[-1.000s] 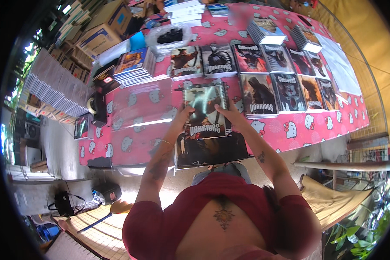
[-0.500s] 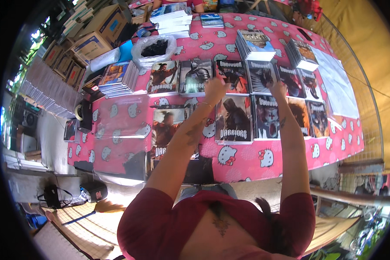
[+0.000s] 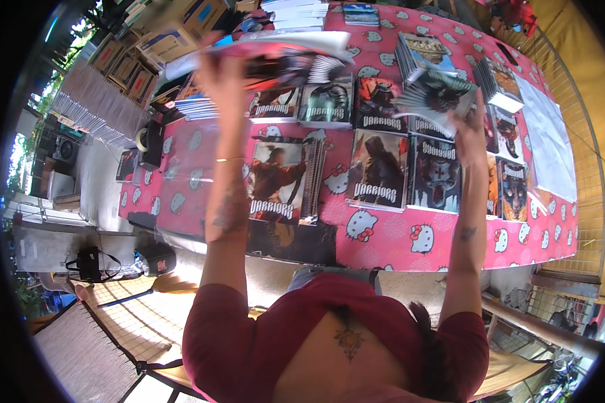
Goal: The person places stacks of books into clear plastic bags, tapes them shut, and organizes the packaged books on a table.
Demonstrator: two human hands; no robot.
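Lifted over the far left of the table, a spiral notebook (image 3: 286,62) with a red and dark cover is gripped at its left end by my left hand (image 3: 223,77); both are smeared by motion. My right hand (image 3: 470,127) grips the right edge of a dark-covered notebook (image 3: 440,99), tilted with its pages fanning, above the rows. Beneath lie more notebooks with warrior covers: a red armoured one (image 3: 378,104), a hooded figure (image 3: 378,168), a red-cross helmet (image 3: 435,171) and an archer (image 3: 275,178) on a pile at the left.
The table wears a pink cat-patterned cloth (image 3: 420,238). Book stacks (image 3: 427,50) stand at the far side and right (image 3: 501,84), beside white sheets (image 3: 544,134). Cardboard boxes (image 3: 175,43) and a tall stack of notebooks (image 3: 91,111) crowd the left, near a tape dispenser (image 3: 149,144).
My left hand has risen and swung left, carrying a notebook up from the far row. My right hand has lifted a dark notebook slightly. The view has shifted a little.
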